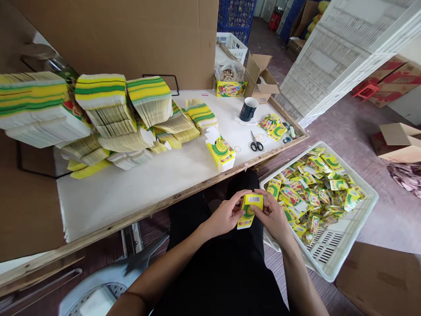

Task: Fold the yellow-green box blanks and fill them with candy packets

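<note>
Above my lap, a small yellow and green printed carton (pixel 249 211) with a barcode is held between both hands. My left hand (pixel 228 215) grips its left side, thumb on the front. My right hand (pixel 271 213) closes on the right side, its thumb pressed against the printed face. Just beyond, at the table's front edge, stands a group of similar cartons (pixel 221 153) with white flaps sticking up. To my right a white plastic crate (pixel 368 206) holds many folded yellow-green cartons (pixel 296 197).
Bundled flat cartons (pixel 101 101) are stacked along the table's left (pixel 138 188). Scissors (pixel 256 142), a dark mug (pixel 248 109), a loose pile of cartons (pixel 272 126) and an open cardboard box (pixel 262 81) are at its right. Tall white crates (pixel 332 57) rise behind.
</note>
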Available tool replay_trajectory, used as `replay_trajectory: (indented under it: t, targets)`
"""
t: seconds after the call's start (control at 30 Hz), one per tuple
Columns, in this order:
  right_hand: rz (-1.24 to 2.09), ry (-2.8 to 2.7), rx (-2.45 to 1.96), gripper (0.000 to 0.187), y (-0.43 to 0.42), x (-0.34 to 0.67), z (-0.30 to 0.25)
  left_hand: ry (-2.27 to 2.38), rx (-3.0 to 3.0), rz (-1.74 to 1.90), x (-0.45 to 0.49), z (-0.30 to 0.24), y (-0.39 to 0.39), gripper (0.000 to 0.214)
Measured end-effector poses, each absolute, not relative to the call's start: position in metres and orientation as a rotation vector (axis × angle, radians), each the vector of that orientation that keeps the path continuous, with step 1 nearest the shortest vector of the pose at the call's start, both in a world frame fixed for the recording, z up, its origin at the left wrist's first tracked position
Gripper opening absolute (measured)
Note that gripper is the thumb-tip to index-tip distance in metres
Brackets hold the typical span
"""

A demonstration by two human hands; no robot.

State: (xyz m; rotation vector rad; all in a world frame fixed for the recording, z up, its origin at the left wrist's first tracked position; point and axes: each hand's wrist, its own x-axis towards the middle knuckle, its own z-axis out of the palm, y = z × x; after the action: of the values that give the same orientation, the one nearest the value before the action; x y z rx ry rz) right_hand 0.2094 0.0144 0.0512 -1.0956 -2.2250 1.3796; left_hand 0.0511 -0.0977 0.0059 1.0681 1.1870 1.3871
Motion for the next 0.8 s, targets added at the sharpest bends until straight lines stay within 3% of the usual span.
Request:
replay_trajectory:
  t: [0.13, 0.33, 0.43, 0.6, 0.73, 0.8]
  targets:
    - [1.161, -2.341, -1.221, 0.046, 0.016, 0.208, 0.050, 1.136, 1.075, 1.331, 0.051, 0.007, -0.098, 0.058]
    - [1.105, -2.360, -1.135, 0.053, 0.012, 0.208, 0.059, 1.012, 0.834, 1.421, 0.049, 0.014, -0.097, 0.064]
    - [1.006, -2.311, -1.084, 0.043, 0.009, 0.208, 0.060, 0.986, 0.769, 1.414, 0.051, 0.014, -0.098, 0.064]
    - [1.152, -2.115, -1.013, 0.033, 0.013, 0.215, 0.055, 1.068, 0.891, 1.446, 0.064, 0.016, -0.093, 0.058]
    - [0.400, -1.875, -1.052, 0.019, 0.035, 0.234, 0.064, 1.340, 1.331, 1.580, 0.050, 0.026, -0.074, 0.057]
    - [0.142, -1.746, -1.132, 0.023, 0.048, 0.245, 0.069, 1.662, 1.558, 1.581, 0.028, 0.027, -0.060, 0.057]
